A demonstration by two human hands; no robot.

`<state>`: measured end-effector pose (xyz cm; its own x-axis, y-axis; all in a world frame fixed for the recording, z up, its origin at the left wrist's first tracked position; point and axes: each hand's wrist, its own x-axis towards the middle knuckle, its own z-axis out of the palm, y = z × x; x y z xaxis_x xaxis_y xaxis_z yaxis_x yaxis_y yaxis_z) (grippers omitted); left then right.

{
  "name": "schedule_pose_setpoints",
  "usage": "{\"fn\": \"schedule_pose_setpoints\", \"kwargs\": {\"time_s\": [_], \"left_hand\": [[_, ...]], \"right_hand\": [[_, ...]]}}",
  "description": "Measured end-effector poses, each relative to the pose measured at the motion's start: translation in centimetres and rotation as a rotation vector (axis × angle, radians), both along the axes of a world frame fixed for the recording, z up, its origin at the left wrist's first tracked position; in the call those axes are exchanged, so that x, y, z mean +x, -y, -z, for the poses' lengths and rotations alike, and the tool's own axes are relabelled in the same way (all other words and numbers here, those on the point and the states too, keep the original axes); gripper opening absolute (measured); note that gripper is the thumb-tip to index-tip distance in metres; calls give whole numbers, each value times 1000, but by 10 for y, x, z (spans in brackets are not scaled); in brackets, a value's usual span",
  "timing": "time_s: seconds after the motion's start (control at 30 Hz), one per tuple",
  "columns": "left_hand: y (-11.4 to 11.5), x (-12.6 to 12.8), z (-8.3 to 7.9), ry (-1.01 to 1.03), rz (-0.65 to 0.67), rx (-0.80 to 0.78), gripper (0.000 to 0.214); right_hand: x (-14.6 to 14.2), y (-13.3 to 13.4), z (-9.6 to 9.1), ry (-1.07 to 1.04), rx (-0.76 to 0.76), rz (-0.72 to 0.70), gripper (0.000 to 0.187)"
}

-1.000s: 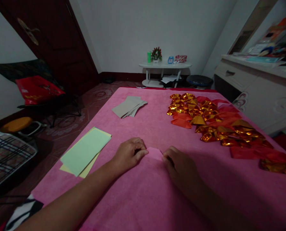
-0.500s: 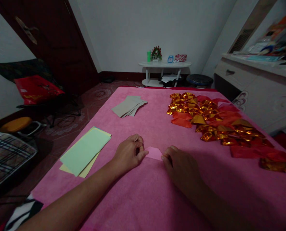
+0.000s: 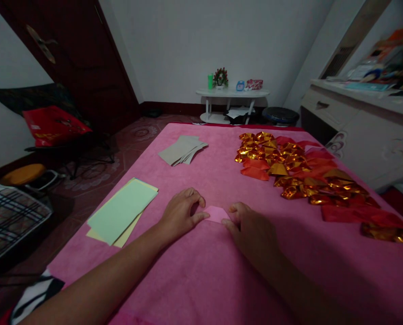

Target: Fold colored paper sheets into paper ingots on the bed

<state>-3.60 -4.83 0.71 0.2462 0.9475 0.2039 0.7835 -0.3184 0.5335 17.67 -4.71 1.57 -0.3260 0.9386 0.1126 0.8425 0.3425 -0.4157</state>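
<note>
A small folded piece of pink paper (image 3: pixel 216 214) lies on the pink cloth in front of me, its two far corners slanted. My left hand (image 3: pixel 184 211) has its thumb on the paper's left end, with the forefinger curled just above. At the right end, my right hand (image 3: pixel 249 225) pinches the paper, thumb at the near edge and forefinger raised a little behind. Left of my hands lies a pile of light green sheets (image 3: pixel 123 210) over yellow sheets (image 3: pixel 126 235). Farther back is a fanned stack of grey paper (image 3: pixel 181 150).
Many folded gold foil pieces (image 3: pixel 279 169) and red paper pieces (image 3: pixel 344 214) stand in rows on the right of the pink-covered table (image 3: pixel 188 280). Beyond it are a small white table (image 3: pixel 231 93), a dark stool (image 3: pixel 280 115) and a white cabinet (image 3: pixel 367 122). A red bag (image 3: pixel 54 126) sits left.
My right thumb has slid inward along the paper's near edge and the right forefinger has lifted away. The left fingers have opened slightly. The paper stays in place.
</note>
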Motion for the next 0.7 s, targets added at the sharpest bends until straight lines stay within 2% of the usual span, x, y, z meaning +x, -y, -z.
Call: {"fn": "schedule_pose_setpoints", "kwargs": {"time_s": [0.13, 0.2, 0.33, 0.4, 0.53, 0.7], "left_hand": [[-2, 0, 7, 73, 48, 31, 29], [-5, 2, 10, 124, 45, 33, 31], [-22, 8, 11, 385, -30, -100, 33], [-37, 14, 10, 559, -79, -179, 35], [-65, 27, 11, 701, -211, -210, 35], [-73, 34, 18, 786, -202, -193, 31]], "right_hand": [[-6, -1, 2, -86, 87, -25, 5], [-10, -6, 5, -148, 87, -24, 12], [-19, -35, 14, -355, -115, 43, 19], [-22, -54, 19, -531, -123, 42, 18], [-22, -83, 29, -900, -190, 36, 19], [-15, -89, 33, -993, -338, 95, 26]]}}
